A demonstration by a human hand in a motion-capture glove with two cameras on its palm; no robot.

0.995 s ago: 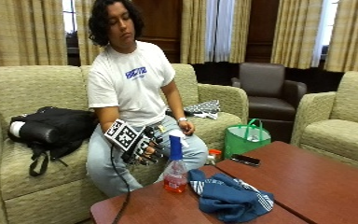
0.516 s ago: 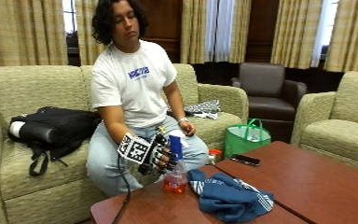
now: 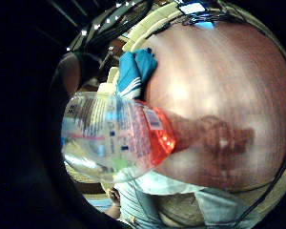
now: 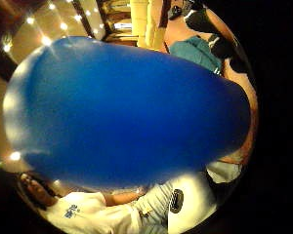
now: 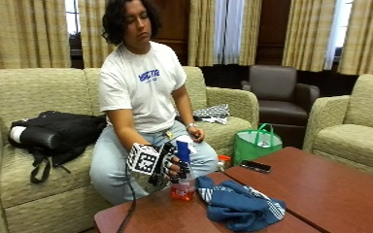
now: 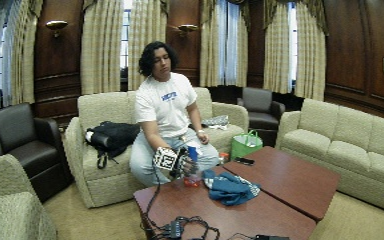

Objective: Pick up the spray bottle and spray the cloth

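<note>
1. Because the person sits on the sofa (image 5: 38, 92) with a black bag (image 5: 54, 133) parked at the far left, that side plays no part in the job; the bag lies well apart from the table.
2. Moving rightward, the gloved right hand (image 5: 167, 165) is at the spray bottle (image 5: 182, 174), its fingers curled round the blue sprayer head and neck, so I read it as grasping the bottle. The thumb-side palm view is almost filled with blue, which fits the head sitting right against the palm.
3. The bottle stands upright on the wooden table (image 5: 329, 189), near the edge closest to the person, its orange liquid low in the clear body. From these views I cannot tell whether it has left the surface; I judge the pickup is just starting.
4. Just beside the bottle, to the right, the blue cloth (image 5: 238, 204) lies crumpled on the table, close enough that a short lift and turn of the nozzle should reach it.
5. Farther right, a phone (image 5: 256, 166) lies on the table, away from the likely spray path.
</note>
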